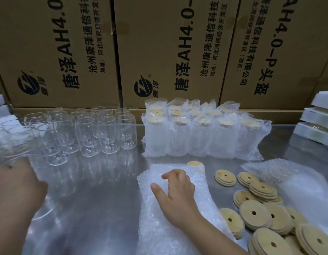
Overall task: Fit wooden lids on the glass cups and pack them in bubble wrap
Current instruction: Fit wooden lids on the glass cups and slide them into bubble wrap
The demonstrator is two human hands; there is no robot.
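The right hand lies on a bubble-wrap pouch, fingers curled over it and thumb spread, gripping it on the metal table. The pouch holds a cup lying on its side, its long axis running away from the person, its wooden lid showing at the far end. The left hand is blurred among glass; I cannot tell its grip. Empty glass cups stand upright far left, wrapped cups far right, and loose lids are heaped near right.
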